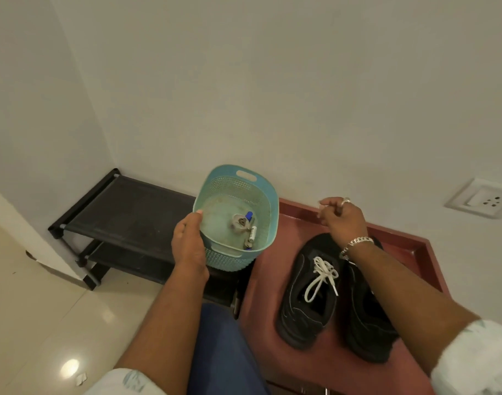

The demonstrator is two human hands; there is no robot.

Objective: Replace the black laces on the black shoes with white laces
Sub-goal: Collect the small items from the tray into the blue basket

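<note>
Two black shoes stand side by side on a reddish-brown bench [409, 246]. The left shoe [306, 303] carries a white lace [322, 276] tied in a bow. My right forearm covers much of the right shoe [366, 332], so its lacing is hidden. My left hand [188, 242] grips the near rim of a teal plastic basket [261, 195] and holds it up, tilted toward me. My right hand [341, 218] hovers above the shoes near the wall with its fingers curled; nothing shows in it. No black laces are visible.
Small items lie in the basket: a tape roll [239, 222], a blue-capped object [248, 215] and batteries [252, 233]. A black two-shelf shoe rack [124, 212] stands left of the bench. A wall socket [480, 201] sits at right. Glossy floor tiles [44, 323] lie lower left.
</note>
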